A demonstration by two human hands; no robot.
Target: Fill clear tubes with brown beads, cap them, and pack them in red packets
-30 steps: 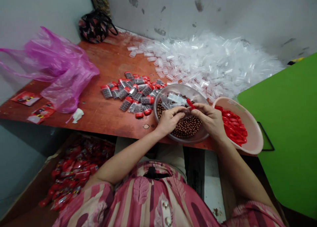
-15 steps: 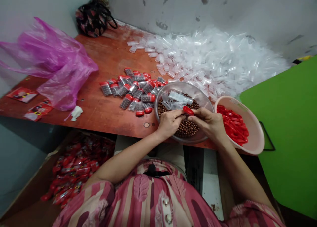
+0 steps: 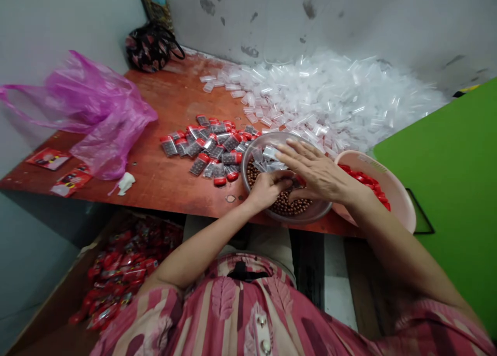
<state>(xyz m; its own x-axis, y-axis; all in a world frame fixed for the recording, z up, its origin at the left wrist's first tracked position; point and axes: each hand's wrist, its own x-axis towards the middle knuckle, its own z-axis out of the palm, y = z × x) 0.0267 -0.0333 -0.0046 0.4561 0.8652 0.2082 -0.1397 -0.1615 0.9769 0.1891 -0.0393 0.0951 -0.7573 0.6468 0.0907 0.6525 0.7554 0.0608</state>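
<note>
A round bowl (image 3: 248, 182) holds brown beads (image 3: 289, 206) and some clear plastic cases (image 3: 267, 157). Over the bowl, my left hand (image 3: 269, 190) has its fingers closed around a small case with a red cap, mostly hidden between the hands. My right hand (image 3: 316, 175) is spread flat above the bowl, its palm over that red piece. To the right, a pink basket (image 3: 398, 206) of red caps (image 3: 363, 180) sits partly behind my right wrist. Left of the bowl lie filled cases with red caps (image 3: 217, 149).
A large heap of clear cases (image 3: 330, 97) lies along the wall. A purple bag (image 3: 104, 118) and red cards (image 3: 72, 180) are at the left, a green board (image 3: 446, 190) at the right. Red packets (image 3: 120, 268) fill a box below.
My right hand has opened from its pinch on the red cap and now spreads over the bowl. My left hand stays closed in nearly the same place. The camera view has shifted slightly.
</note>
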